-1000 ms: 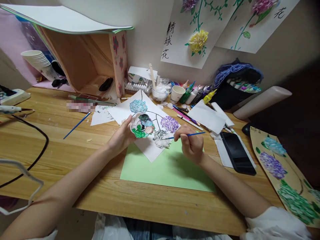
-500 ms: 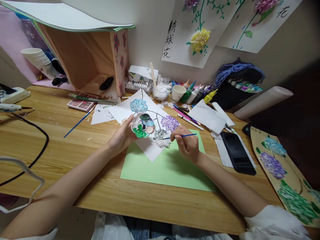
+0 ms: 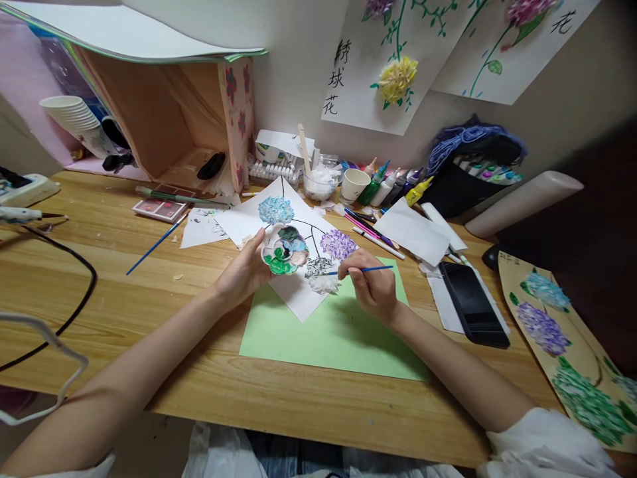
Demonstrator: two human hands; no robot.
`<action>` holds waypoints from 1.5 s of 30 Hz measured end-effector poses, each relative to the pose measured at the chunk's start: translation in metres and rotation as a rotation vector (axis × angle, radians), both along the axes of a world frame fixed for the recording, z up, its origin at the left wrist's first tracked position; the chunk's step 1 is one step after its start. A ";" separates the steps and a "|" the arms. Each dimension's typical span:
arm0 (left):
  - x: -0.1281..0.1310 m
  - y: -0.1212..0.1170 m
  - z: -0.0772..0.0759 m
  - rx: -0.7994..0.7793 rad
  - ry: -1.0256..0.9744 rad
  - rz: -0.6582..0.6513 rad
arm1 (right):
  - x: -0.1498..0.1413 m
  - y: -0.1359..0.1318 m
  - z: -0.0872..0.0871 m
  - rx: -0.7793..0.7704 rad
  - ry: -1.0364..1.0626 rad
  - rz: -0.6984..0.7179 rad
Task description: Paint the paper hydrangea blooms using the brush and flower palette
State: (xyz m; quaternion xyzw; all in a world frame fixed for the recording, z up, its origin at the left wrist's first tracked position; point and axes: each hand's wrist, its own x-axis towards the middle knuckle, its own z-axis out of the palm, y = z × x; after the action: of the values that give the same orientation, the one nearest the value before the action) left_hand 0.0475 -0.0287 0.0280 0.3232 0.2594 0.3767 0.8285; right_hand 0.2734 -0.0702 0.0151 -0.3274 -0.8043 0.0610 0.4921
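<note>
My left hand (image 3: 249, 264) grips a small flower-shaped paint palette (image 3: 273, 244) smeared with green, blue, black and pinkish paint. In my right hand (image 3: 371, 282) is a thin blue paintbrush (image 3: 379, 268), its tip at a raised paper flower (image 3: 323, 284) that is black-grey on top and white below. That flower sits on a white sheet (image 3: 301, 307) with drawn black stems, along with a blue flower (image 3: 276, 210) and a purple flower (image 3: 338, 244). The palette hovers over the sheet's left part and hides some of it. Under the sheet lies light green paper (image 3: 318, 345).
Paint bottles (image 3: 373, 189), a paper cup (image 3: 354, 184) and a bowl of white paper scraps (image 3: 321, 182) line the back. A phone (image 3: 472, 305) and a finished flower picture (image 3: 562, 352) lie right. Another brush (image 3: 154, 249) and a glue gun (image 3: 20, 214) are left.
The brush in my right hand has shifted very slightly to the right at the black-grey flower. My left hand and the palette stay nearly in place.
</note>
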 end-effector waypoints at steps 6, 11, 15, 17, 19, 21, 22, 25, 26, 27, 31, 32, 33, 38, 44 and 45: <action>-0.001 0.000 -0.002 0.005 -0.022 0.006 | 0.001 0.001 0.001 0.011 0.002 -0.016; -0.001 0.000 -0.003 0.004 -0.014 0.004 | -0.002 0.000 0.001 0.008 -0.013 0.005; 0.000 0.000 -0.001 0.003 -0.010 0.003 | 0.000 0.000 0.003 0.013 0.018 -0.012; 0.000 -0.001 -0.001 0.003 -0.007 0.005 | 0.002 0.000 0.003 0.006 0.017 -0.030; 0.000 -0.001 -0.002 0.005 -0.011 0.007 | 0.002 0.000 0.002 0.015 0.042 -0.044; 0.000 -0.001 -0.002 0.011 -0.024 0.007 | 0.002 0.000 0.001 0.072 0.125 -0.075; 0.000 -0.001 -0.003 0.011 -0.027 0.004 | 0.002 0.000 0.002 0.113 0.179 -0.097; 0.000 -0.001 -0.004 0.007 -0.013 -0.008 | 0.001 -0.002 0.005 0.220 0.260 -0.131; 0.000 -0.001 -0.004 0.007 -0.007 -0.007 | 0.001 -0.002 0.006 0.229 0.245 -0.126; 0.000 -0.001 -0.004 0.007 -0.004 -0.007 | 0.001 -0.003 0.006 0.222 0.214 -0.115; 0.000 -0.002 -0.005 0.002 -0.020 -0.034 | 0.000 -0.004 0.005 0.095 0.075 -0.055; 0.000 -0.002 -0.005 -0.001 -0.024 -0.044 | -0.001 -0.004 0.005 0.065 0.050 -0.038; 0.000 -0.002 -0.005 -0.002 -0.027 -0.050 | -0.001 -0.004 0.004 0.043 0.032 -0.025; 0.001 -0.002 -0.003 -0.002 -0.012 -0.029 | 0.000 -0.003 0.003 0.044 0.053 -0.023; 0.001 -0.003 -0.001 0.003 0.031 -0.005 | 0.000 -0.003 0.008 0.076 0.105 -0.064; 0.001 -0.003 -0.001 0.008 0.028 0.001 | 0.000 -0.003 0.008 0.107 0.160 -0.088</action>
State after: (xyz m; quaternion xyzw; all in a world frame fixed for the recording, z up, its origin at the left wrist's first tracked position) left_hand 0.0486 -0.0313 0.0270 0.3316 0.2697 0.3735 0.8233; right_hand 0.2737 -0.0727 0.0236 -0.3298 -0.7494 0.0219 0.5737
